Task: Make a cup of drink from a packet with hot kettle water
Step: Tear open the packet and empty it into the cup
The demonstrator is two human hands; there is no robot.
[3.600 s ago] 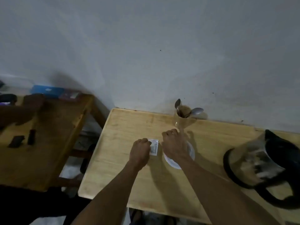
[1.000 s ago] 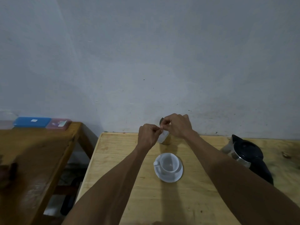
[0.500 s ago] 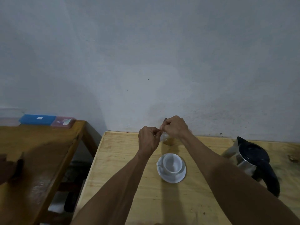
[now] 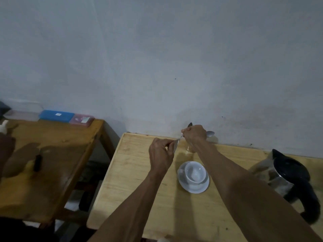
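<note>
Cup (image 4: 194,173): plain white. Saucer (image 4: 192,188): plain white. Packet (image 4: 175,145): silvery grey, print unreadable. Kettle (image 4: 286,177): steel-grey body, black lid, black handle. Spoons (image 4: 209,133): silver metal. Table (image 4: 132,172): pale yellow wood, fine grain lines, paler edge strip. Side table (image 4: 57,147): darker orange-brown wood, glossy. Boxes on its far edge: blue box (image 4: 56,116) with small white label; pink box (image 4: 81,120); clear box (image 4: 21,112). Wall (image 4: 157,58): flat grey-white, few dark specks.

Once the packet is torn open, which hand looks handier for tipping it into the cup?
Probably the left hand: it holds the packet body just beside the cup, while the right hand pinches only the torn corner.
</note>
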